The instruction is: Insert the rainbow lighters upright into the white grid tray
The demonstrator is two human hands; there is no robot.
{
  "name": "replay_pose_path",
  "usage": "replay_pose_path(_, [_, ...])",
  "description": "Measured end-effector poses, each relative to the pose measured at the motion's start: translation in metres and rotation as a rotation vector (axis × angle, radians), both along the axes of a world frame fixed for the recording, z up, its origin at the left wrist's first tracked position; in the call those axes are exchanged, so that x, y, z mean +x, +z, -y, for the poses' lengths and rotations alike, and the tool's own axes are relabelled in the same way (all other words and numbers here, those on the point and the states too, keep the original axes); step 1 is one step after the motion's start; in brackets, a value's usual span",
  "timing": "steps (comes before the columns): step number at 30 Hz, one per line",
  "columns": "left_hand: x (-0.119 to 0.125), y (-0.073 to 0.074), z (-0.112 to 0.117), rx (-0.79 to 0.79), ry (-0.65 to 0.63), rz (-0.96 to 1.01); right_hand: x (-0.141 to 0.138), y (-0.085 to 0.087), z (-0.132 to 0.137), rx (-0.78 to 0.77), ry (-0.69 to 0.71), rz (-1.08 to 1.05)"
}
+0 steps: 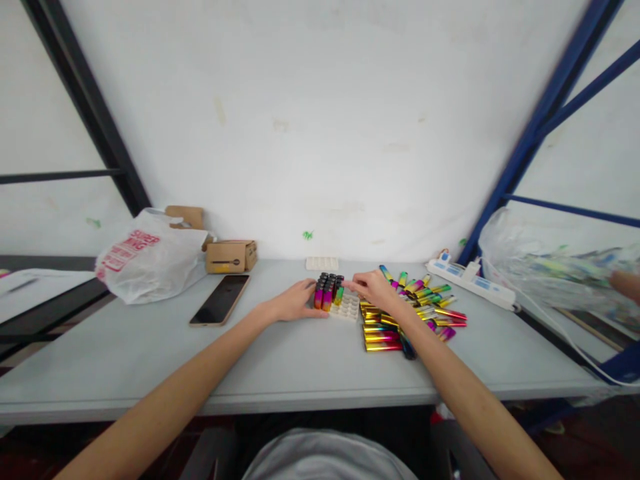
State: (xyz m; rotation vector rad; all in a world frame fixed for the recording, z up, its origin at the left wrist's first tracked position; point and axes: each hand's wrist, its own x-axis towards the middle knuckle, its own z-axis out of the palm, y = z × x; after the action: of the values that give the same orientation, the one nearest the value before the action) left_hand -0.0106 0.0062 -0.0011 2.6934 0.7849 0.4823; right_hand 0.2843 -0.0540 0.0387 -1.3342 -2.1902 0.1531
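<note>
Left hand (299, 301) clasped around left side of upright lighters (327, 293) in white tray (349, 298). Right hand (373, 288) just right, grip unclear; nearer loose lighters (383, 339), flat on tabletop (300, 360), many lying crosswise.

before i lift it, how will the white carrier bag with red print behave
The carrier bag will probably be floppy, given its crumpled film. It might sag or shift, since its bulging sides suggest contents.
</note>
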Motion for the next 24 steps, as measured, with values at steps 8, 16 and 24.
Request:
replay_pose_path(8, [0.0,-0.001,-0.003,0.004,0.018,-0.028,0.064,-0.02,-0.037,0.162,-0.422,0.055])
replay_pose_path(16, [0.0,-0.003,-0.004,0.021,0.011,-0.018,0.092,-0.041,-0.053,-0.099,-0.551,0.25])
replay_pose_path(24, [0.0,-0.002,-0.003,0.022,0.007,-0.007,0.089,-0.036,-0.057,0.033,-0.461,0.106])
